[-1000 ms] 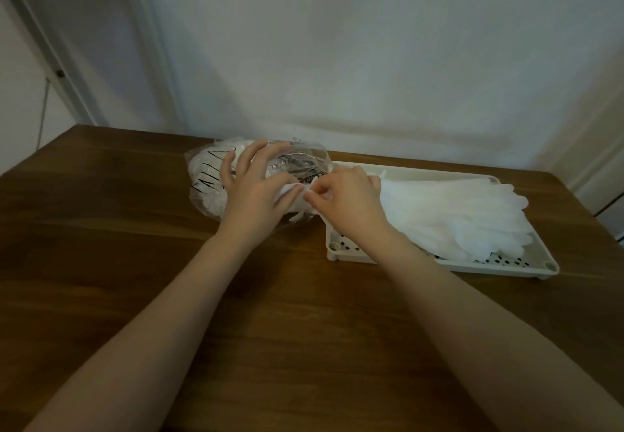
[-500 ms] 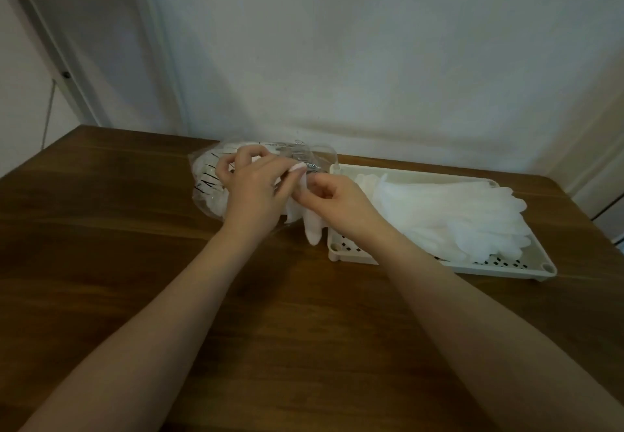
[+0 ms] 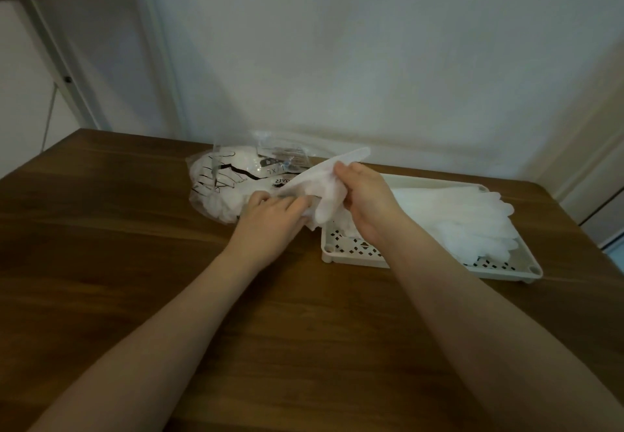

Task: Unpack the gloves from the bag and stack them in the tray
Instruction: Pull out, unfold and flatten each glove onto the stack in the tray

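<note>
A clear plastic bag [image 3: 229,178] printed with a black hand outline lies on the wooden table and still holds white gloves. My right hand [image 3: 368,195] grips a translucent white glove [image 3: 324,182] lifted out of the bag's mouth, over the tray's left end. My left hand [image 3: 270,215] rests at the bag's opening, its fingers curled on the glove's lower edge and the bag. To the right sits a cream perforated tray [image 3: 351,256] holding a stack of white gloves [image 3: 466,215].
The brown wooden table [image 3: 101,263] stretches left and toward me. A white wall stands close behind the bag and tray. A shelf frame [image 3: 60,57] is at the far left, and a door edge shows at the right.
My right hand has pulled a glove up and out of the bag toward the tray. My left hand slid down from the top of the bag to its opening.
</note>
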The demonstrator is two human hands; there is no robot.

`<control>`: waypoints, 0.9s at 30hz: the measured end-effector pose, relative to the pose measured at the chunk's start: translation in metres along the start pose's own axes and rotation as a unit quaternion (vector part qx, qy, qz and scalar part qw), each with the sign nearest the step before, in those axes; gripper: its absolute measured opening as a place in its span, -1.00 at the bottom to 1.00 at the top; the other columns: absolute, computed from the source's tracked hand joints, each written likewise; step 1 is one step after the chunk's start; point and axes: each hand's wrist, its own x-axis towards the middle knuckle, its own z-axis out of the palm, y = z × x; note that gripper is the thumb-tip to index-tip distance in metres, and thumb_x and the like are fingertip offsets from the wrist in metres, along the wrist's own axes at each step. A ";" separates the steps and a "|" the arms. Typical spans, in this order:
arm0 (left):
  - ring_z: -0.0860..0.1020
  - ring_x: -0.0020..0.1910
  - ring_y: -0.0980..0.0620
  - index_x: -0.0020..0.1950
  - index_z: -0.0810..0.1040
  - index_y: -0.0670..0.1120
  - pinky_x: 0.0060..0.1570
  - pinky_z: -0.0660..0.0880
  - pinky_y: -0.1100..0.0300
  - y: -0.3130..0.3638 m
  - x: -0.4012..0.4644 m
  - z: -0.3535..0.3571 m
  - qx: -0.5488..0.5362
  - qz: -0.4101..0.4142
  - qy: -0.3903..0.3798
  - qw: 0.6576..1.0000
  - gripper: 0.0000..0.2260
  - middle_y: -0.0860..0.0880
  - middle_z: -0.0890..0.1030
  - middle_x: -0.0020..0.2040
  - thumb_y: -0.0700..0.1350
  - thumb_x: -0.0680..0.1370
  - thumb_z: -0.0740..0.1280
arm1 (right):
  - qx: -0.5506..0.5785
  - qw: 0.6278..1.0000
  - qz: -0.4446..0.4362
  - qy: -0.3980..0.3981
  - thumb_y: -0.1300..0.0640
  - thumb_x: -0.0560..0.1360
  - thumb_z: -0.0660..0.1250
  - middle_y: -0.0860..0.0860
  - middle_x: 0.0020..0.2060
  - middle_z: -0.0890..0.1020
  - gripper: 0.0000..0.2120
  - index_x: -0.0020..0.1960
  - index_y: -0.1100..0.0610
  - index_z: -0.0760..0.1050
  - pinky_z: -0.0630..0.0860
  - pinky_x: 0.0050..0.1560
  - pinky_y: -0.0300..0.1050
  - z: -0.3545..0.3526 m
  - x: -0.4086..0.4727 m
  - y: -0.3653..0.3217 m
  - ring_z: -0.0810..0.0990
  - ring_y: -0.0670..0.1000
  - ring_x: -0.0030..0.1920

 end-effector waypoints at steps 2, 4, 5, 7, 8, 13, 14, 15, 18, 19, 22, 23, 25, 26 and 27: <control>0.63 -0.22 -0.10 -0.02 0.55 -0.13 -0.03 0.39 0.02 -0.004 -0.002 -0.001 0.022 -0.017 -0.025 0.999 -0.85 -0.08 0.65 -0.19 -0.25 0.43 0.37 | 0.032 0.999 -0.015 0.020 0.13 0.62 0.15 0.09 -0.11 0.57 -0.80 -0.11 0.15 0.47 0.44 0.22 0.07 -0.007 0.000 -0.003 0.55 0.07 -0.03; 0.59 -0.02 -0.11 0.17 0.52 -0.12 0.07 0.36 0.01 -0.006 -0.003 -0.004 0.055 -0.060 -0.073 0.994 -0.76 -0.10 0.63 0.00 -0.23 0.52 0.23 | 0.077 0.996 -0.028 0.032 0.16 0.63 0.12 0.08 -0.11 0.57 -0.80 -0.05 0.18 0.48 0.44 0.23 0.05 -0.016 -0.001 -0.008 0.55 0.04 -0.04; 0.54 0.08 -0.10 0.27 0.46 -0.10 0.09 0.38 0.04 -0.008 -0.002 -0.004 0.069 -0.092 -0.093 0.989 -0.71 -0.10 0.59 0.11 -0.21 0.56 0.18 | 0.100 0.994 -0.029 0.037 0.16 0.63 0.11 0.09 -0.08 0.57 -0.80 0.00 0.21 0.48 0.44 0.24 0.05 -0.020 -0.002 -0.010 0.56 0.04 -0.03; 0.48 0.14 -0.09 0.31 0.42 -0.09 -0.01 0.42 0.08 -0.012 0.000 -0.006 0.071 -0.172 -0.133 0.974 -0.69 -0.11 0.51 0.18 -0.21 0.57 0.16 | 0.140 0.989 -0.019 0.041 0.16 0.63 0.12 0.14 -0.02 0.58 -0.76 0.11 0.28 0.48 0.46 0.25 0.05 -0.026 -0.006 -0.015 0.57 0.06 0.00; 0.48 0.12 -0.09 0.28 0.44 -0.10 -0.08 0.42 0.10 -0.010 0.001 -0.009 0.063 -0.206 -0.148 0.965 -0.71 -0.12 0.51 0.15 -0.22 0.56 0.17 | 0.153 0.987 -0.014 0.040 0.16 0.63 0.13 0.15 -0.02 0.58 -0.76 0.10 0.28 0.48 0.48 0.23 0.05 -0.029 -0.009 -0.016 0.58 0.07 0.00; 0.44 0.18 -0.05 0.32 0.40 -0.09 0.11 0.37 0.08 0.014 0.006 -0.037 0.012 -0.167 -0.080 0.983 -0.66 -0.07 0.51 0.21 -0.06 0.55 0.20 | 0.172 0.985 -0.029 0.008 0.12 0.62 0.14 0.01 -0.38 0.60 -0.77 -0.15 0.16 0.46 0.56 -0.22 -0.09 -0.043 -0.025 -0.025 0.61 -0.03 -0.31; 0.39 0.25 -0.02 0.36 0.37 -0.09 0.19 0.33 0.10 0.024 0.007 -0.046 -0.049 -0.163 -0.048 0.984 -0.63 -0.04 0.46 0.28 -0.09 0.55 0.19 | 0.183 0.983 -0.031 0.000 0.12 0.62 0.14 0.00 -0.41 0.59 -0.78 -0.15 0.15 0.44 0.54 -0.31 -0.13 -0.046 -0.028 -0.027 0.60 -0.04 -0.35; 0.36 0.28 0.02 0.39 0.34 -0.07 0.23 0.30 0.14 0.033 0.008 -0.054 -0.133 -0.155 -0.030 0.979 -0.60 -0.01 0.43 0.32 -0.13 0.54 0.20 | 0.195 0.980 -0.029 -0.006 0.12 0.62 0.15 0.00 -0.43 0.59 -0.80 -0.14 0.14 0.44 0.53 -0.37 -0.17 -0.048 -0.031 -0.029 0.60 -0.05 -0.40; 0.42 0.16 0.27 0.34 0.37 0.03 0.19 0.40 0.32 0.061 0.012 -0.075 -0.411 -0.086 -0.062 0.905 -0.66 0.12 0.46 0.23 -0.11 0.56 0.23 | 0.205 0.978 -0.021 -0.027 0.12 0.62 0.14 0.02 -0.48 0.59 -0.82 -0.11 0.15 0.41 0.52 -0.44 -0.19 -0.050 -0.041 -0.034 0.61 -0.02 -0.45; 0.44 0.06 0.39 0.25 0.40 0.11 0.06 0.41 0.46 0.069 0.013 -0.080 -0.490 -0.084 -0.078 0.864 -0.74 0.19 0.48 0.15 -0.02 0.56 0.23 | 0.190 0.981 -0.023 -0.031 0.11 0.62 0.14 0.03 -0.45 0.60 -0.83 -0.09 0.15 0.41 0.53 -0.39 -0.15 -0.050 -0.043 -0.035 0.62 -0.01 -0.42; 0.51 -0.12 0.46 0.06 0.42 0.19 -0.18 0.42 0.55 0.082 0.016 -0.086 -0.611 -0.124 -0.106 0.774 -0.86 0.25 0.51 -0.03 0.08 0.51 0.25 | 0.103 0.993 -0.059 -0.020 0.13 0.61 0.16 0.04 -0.31 0.61 -0.85 -0.04 0.17 0.46 0.55 -0.24 -0.09 -0.055 -0.045 -0.035 0.61 0.01 -0.28; 0.55 -0.12 0.40 0.06 0.45 0.15 -0.19 0.46 0.48 0.084 0.017 -0.083 -0.623 -0.130 -0.118 0.762 -0.84 0.20 0.55 -0.05 0.05 0.50 0.30 | 0.074 0.994 -0.073 -0.020 0.15 0.60 0.16 0.04 -0.29 0.61 -0.84 -0.03 0.19 0.48 0.55 -0.24 -0.10 -0.058 -0.045 -0.035 0.61 0.01 -0.26; 0.60 -0.06 0.22 0.08 0.51 0.10 -0.11 0.53 0.28 0.088 0.021 -0.076 -0.587 -0.141 -0.136 0.786 -0.84 0.13 0.61 -0.03 -0.05 0.51 0.35 | 0.023 0.995 -0.091 -0.017 0.17 0.60 0.16 0.04 -0.28 0.64 -0.80 -0.02 0.22 0.54 0.55 -0.27 -0.15 -0.066 -0.048 -0.037 0.63 -0.01 -0.25; 0.60 -0.03 0.13 0.06 0.53 0.08 -0.07 0.54 0.19 0.088 0.023 -0.073 -0.548 -0.157 -0.141 0.810 -0.86 0.08 0.62 -0.02 -0.09 0.53 0.33 | 0.003 0.995 -0.097 -0.009 0.18 0.60 0.17 0.04 -0.27 0.65 -0.78 -0.01 0.23 0.56 0.55 -0.25 -0.16 -0.071 -0.049 -0.038 0.63 -0.03 -0.25; 0.59 -0.01 0.07 0.05 0.56 0.05 -0.02 0.55 0.12 0.087 0.025 -0.070 -0.515 -0.176 -0.146 0.826 -0.87 0.03 0.63 -0.02 -0.13 0.55 0.31 | -0.012 0.995 -0.099 0.003 0.18 0.59 0.18 0.05 -0.24 0.65 -0.78 0.00 0.25 0.58 0.55 -0.21 -0.15 -0.076 -0.050 -0.037 0.63 -0.02 -0.22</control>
